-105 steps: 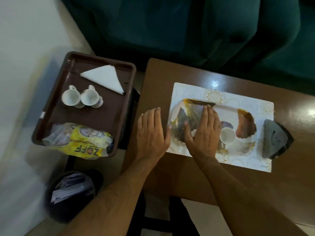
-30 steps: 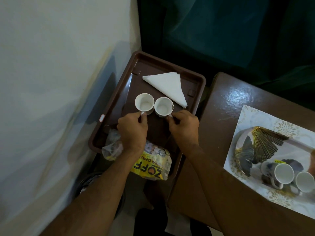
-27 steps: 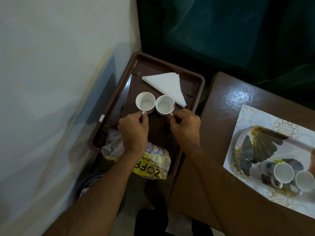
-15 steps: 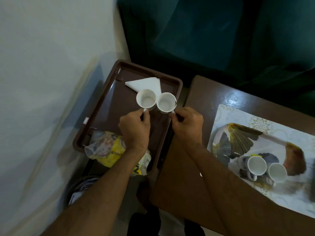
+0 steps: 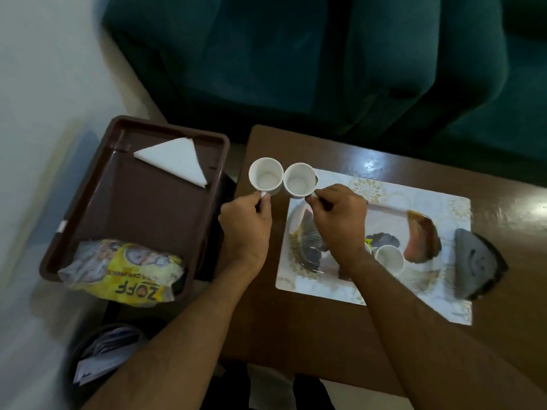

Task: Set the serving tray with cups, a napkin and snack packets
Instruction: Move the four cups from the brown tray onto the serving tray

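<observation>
My left hand (image 5: 247, 224) pinches the handle of a white cup (image 5: 265, 178), held in the air over the left edge of the brown table (image 5: 310, 327). Beside it my right hand (image 5: 340, 218) holds a second white cup (image 5: 299, 181) by its handle; the two cups touch. The patterned serving tray (image 5: 420, 229) lies on a white placemat (image 5: 429, 199) under my right hand, with one white cup (image 5: 390, 258) standing on it. A folded white napkin (image 5: 174, 159) and yellow snack packets (image 5: 124, 273) lie in the brown plastic tray (image 5: 142, 220) at left.
A dark grey wedge-shaped object (image 5: 476, 261) rests on the table right of the placemat. A bin with papers (image 5: 100, 359) stands on the floor below the brown tray. A dark green sofa (image 5: 325, 54) runs along the far side. A white wall is at left.
Both hands have lifted the two cups out of the brown tray and carried them right, to over the table's left edge and the placemat.
</observation>
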Demonstrator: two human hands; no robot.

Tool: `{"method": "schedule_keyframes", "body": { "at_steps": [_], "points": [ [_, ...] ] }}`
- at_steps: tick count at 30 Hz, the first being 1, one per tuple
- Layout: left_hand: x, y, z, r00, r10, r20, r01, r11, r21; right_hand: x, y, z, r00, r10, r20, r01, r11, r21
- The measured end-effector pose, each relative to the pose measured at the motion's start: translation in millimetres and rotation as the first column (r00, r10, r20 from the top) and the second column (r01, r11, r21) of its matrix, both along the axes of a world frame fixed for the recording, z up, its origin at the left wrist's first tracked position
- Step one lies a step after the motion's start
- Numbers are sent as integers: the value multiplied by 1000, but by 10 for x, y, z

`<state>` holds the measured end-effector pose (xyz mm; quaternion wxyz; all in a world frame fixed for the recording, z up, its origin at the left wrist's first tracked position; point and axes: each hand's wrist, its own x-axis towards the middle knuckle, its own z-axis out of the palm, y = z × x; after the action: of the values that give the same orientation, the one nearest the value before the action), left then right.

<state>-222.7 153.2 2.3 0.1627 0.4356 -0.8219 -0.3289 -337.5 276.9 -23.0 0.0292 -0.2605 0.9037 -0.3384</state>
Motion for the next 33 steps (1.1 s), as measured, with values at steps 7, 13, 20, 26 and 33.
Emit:
{"method": "schedule_keyframes", "body": {
  "at_steps": [7,13,20,26,33],
  "points": [
    [-354,579,-75,994,-109,21,109,993,36,-330,740,-26,999,-48,-12,48,998,40],
    [-557,844,-176,976,-215,19,215,976,19,-566,1205,-110,997,-67,39,64,996,63],
    [-731,972,-400,944,-307,123,306,952,28,-788,1583,-239,993,-46,107,37,996,82],
    [-822,977,-519,872,-416,257,414,908,63,-940,1802,-401,988,1,157,-25,988,149],
    [-857,946,-574,821,-486,300,474,873,119,-1021,1891,-482,975,25,219,-50,993,109]
  ]
}}
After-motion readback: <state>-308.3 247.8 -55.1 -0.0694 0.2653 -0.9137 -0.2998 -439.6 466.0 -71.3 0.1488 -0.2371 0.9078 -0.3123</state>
